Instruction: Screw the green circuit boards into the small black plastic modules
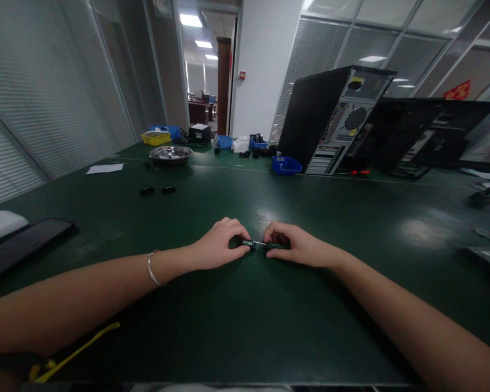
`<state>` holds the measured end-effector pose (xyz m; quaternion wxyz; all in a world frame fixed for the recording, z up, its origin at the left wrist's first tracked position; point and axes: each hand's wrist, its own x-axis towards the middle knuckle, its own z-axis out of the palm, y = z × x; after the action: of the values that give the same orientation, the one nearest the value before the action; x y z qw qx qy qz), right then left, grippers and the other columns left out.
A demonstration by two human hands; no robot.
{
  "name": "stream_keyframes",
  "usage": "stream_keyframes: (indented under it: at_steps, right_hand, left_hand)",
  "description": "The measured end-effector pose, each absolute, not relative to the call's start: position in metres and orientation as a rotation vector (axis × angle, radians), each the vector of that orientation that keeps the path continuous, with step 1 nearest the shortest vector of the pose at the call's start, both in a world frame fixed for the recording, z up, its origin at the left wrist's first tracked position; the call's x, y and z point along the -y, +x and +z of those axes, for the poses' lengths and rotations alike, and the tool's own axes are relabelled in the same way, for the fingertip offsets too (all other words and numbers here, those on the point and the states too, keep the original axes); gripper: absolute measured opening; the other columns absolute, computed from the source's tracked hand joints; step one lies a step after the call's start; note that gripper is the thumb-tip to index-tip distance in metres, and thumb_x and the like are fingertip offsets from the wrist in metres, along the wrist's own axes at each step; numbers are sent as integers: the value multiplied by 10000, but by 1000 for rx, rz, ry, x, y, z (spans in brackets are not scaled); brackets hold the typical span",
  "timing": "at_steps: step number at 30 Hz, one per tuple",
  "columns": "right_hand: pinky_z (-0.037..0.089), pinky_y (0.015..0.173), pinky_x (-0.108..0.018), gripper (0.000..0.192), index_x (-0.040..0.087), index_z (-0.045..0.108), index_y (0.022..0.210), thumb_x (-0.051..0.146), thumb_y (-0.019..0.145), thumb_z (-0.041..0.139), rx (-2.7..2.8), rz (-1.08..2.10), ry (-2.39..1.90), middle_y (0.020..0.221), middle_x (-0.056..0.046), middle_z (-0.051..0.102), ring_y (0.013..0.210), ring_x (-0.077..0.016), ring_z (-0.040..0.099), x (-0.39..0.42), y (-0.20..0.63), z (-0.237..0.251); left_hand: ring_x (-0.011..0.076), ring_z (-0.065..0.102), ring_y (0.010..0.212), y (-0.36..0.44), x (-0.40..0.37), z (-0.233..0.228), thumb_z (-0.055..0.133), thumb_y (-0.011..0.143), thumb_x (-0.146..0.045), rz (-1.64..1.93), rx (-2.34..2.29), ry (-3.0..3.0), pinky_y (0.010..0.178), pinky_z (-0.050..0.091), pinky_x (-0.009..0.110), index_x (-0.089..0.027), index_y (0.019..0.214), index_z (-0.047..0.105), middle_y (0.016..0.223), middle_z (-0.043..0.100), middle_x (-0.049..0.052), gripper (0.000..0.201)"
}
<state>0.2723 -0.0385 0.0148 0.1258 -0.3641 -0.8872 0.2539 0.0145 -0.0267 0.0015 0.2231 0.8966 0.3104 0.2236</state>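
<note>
On the green tabletop (pixel 245 326), the left hand (pixel 218 245) pinches a small black part (pixel 247 243); the right hand (pixel 294 246) grips a small screwdriver (pixel 269 245), tip at the part. Fastening seems underway, unfinished.

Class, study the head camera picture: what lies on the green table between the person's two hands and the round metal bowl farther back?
In the head view, two small black parts lie side by side on the green table between the hands and the round metal bowl; otherwise bare mat.

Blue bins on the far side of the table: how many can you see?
4: one blue bin beside the computer tower, two mid-row, one behind the yellow bin. Clutter may hide more.
</note>
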Motion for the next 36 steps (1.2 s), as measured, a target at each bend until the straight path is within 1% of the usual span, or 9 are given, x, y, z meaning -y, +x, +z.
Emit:
stream_keyframes:
  at_steps: [16, 23, 26, 29, 32, 36]
  right_hand:
    - [567, 815, -411, 264, 158, 603, 1190, 300, 967, 610, 2596, 655, -1074, 1174, -81, 638, 969, -219, 659, 44, 269, 21]
    - [561, 788, -392, 239, 152, 614, 1142, 308, 962, 615, 2598, 634, -1069, 1111, -68, 648, 923, -206, 657, 45, 268, 21]
    - [541, 772, -377, 208, 152, 619, 1096, 296, 947, 628, 2580, 646, -1068, 1043, -49, 643, 890, -198, 639, 45, 267, 22]
    - [508, 758, -335, 178, 171, 625, 1066, 263, 917, 656, 2562, 657, -1072, 987, -30, 626, 869, -186, 608, 47, 266, 23]
    - [478, 744, -301, 171, 199, 630, 1062, 249, 903, 665, 2550, 664, -1081, 979, -25, 614, 858, -177, 587, 47, 266, 23]
    - [455, 743, -294, 154, 210, 631, 1046, 241, 898, 662, 2540, 676, -1089, 971, -23, 601, 850, -178, 576, 46, 265, 22]
  left_hand:
    - [235, 536, 1005, 15, 27, 3, 640, 902, -246, 591, -840, 2502, 890, 429, 358, -214, 1018, 653, 1027, 604, 47, 120]
    - [238, 544, 984, 15, 30, 6, 645, 896, -245, 582, -863, 2475, 877, 429, 371, -209, 1013, 660, 1011, 613, 44, 124]
    - [238, 541, 998, 15, 29, 6, 647, 896, -242, 574, -855, 2467, 889, 424, 373, -212, 1016, 661, 1021, 610, 42, 124]
    - [237, 541, 1001, 15, 29, 7, 645, 897, -233, 572, -851, 2464, 891, 427, 372, -211, 1013, 661, 1016, 609, 43, 119]
    - [236, 542, 1005, 15, 30, 7, 643, 901, -238, 580, -852, 2461, 891, 433, 369, -214, 1026, 658, 1020, 608, 43, 127]
    - [240, 538, 1017, 14, 30, 6, 668, 887, -246, 585, -864, 2449, 905, 429, 369, -210, 1010, 660, 1020, 609, 46, 129]
